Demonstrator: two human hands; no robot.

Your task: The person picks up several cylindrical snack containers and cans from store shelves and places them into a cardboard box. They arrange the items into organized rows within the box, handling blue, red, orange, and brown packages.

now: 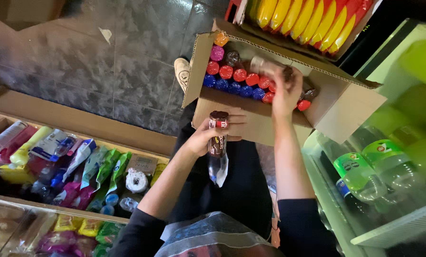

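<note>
Cardboard box (265, 121) sat open on the person's lap, mostly full of small bottles (232, 74) with red, blue and pink caps, beside a fridge shelf (398, 228) already holding green bottles (360, 169). Left hand (213, 133) was closed around a dark-labelled bottle (217, 143) held just below the box; right hand (287, 93) was gripping another bottle (265, 65) inside it. Judging by that, unloading was barely started.

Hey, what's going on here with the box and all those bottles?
A person stands over an open cardboard box packed with small bottles with red, blue and pink caps. Their left hand holds one dark-labelled bottle in front of the box, while the right hand grips another bottle over the box. A fridge shelf with green soda bottles sits to the right, and a snack display to the left.
</note>
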